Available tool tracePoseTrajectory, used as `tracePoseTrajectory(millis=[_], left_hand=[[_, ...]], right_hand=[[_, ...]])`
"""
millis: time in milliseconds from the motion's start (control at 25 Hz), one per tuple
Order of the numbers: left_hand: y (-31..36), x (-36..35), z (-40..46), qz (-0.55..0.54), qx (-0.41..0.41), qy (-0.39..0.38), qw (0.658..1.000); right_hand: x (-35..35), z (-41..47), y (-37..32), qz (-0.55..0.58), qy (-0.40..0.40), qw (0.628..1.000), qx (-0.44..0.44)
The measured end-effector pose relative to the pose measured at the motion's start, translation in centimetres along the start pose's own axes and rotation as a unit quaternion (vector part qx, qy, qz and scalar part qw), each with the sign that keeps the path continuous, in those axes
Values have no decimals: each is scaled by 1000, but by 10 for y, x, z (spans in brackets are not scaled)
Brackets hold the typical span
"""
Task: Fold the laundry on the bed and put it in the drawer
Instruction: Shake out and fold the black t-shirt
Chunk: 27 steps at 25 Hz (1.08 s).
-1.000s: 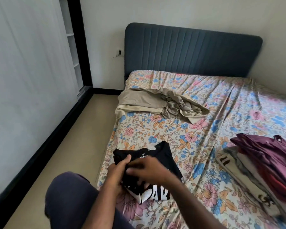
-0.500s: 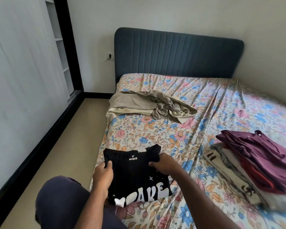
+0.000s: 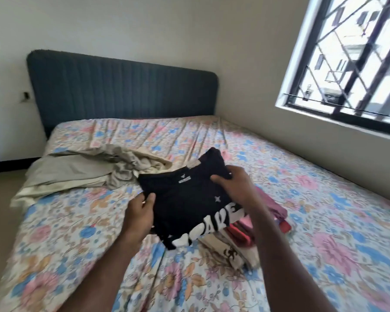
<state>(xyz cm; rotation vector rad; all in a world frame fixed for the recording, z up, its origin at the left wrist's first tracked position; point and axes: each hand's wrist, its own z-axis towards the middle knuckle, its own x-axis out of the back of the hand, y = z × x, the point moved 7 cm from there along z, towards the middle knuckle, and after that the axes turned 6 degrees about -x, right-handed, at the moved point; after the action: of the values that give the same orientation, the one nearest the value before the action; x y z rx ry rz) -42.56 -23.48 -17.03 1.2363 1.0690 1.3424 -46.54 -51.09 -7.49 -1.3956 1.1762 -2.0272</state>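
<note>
Both hands are on the folded black T-shirt [image 3: 189, 199], carrying it flat above the bed. The left hand [image 3: 141, 213] pinches the near-left edge, thumb on top, fingers tucked underneath. The right hand [image 3: 233, 186] clamps the far-right edge, fingers curled over the fabric. The shirt rides level, collar label up, white lettering toward the person, and it hangs right over the pile of folded clothes [image 3: 241, 235], which peeks out beneath it in cream, red and maroon layers.

The step in hand looks like stacking this shirt on that pile, and the trick is keeping the fold intact. Best to hold both edges at one height so the layers do not slide, lower it straight down, square it with the stack below, and only then draw the fingers out sideways. The lettered front edge droops a little; a slipped grip there could open the fold.

Further out, a crumpled beige sheet [image 3: 88, 170] lies unfolded near the grey headboard [image 3: 122, 91] on the floral bedsheet [image 3: 324, 199]. No drawer shows here.
</note>
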Motion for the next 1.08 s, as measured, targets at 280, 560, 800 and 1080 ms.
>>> tracePoseTrajectory(millis=[280, 560, 800, 1080], left_hand=[[39, -174, 36, -75, 20, -145, 986], [-13, -165, 48, 18, 86, -201, 976], [2, -53, 122, 20, 81, -92, 992], [-25, 82, 190, 104, 82, 40, 990]], right_hand=[[123, 84, 90, -99, 63, 988, -103], [62, 96, 136, -307, 78, 941, -118], [-62, 121, 26, -210, 61, 973, 72], [-270, 173, -43, -233, -101, 954, 161]])
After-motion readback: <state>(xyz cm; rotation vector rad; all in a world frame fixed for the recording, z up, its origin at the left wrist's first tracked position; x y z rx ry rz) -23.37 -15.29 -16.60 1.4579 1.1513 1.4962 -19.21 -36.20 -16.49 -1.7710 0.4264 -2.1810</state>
